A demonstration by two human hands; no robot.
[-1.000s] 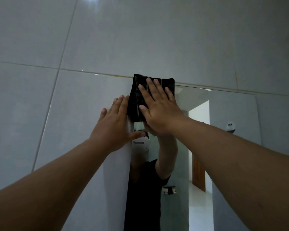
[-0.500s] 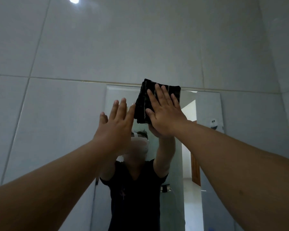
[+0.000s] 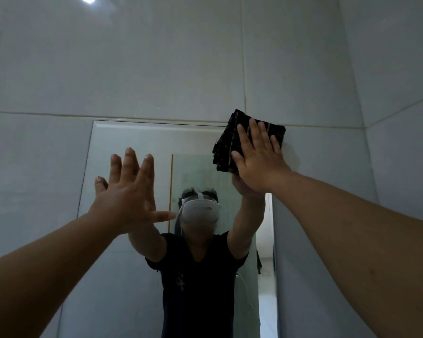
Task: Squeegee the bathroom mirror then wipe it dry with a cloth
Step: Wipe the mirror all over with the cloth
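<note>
We've got our right hand [image 3: 259, 162] flat, pressing the folded dark cloth [image 3: 226, 145] on the mirror's [image 3: 132, 140] top right corner, left hand [image 3: 125, 193] open, fingers spread.

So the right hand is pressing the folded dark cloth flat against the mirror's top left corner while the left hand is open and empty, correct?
Not quite: the head view shows the right hand pressing the folded dark cloth at the top right corner of the mirror, not the top left. The rest holds: the left hand is open and empty.
</note>
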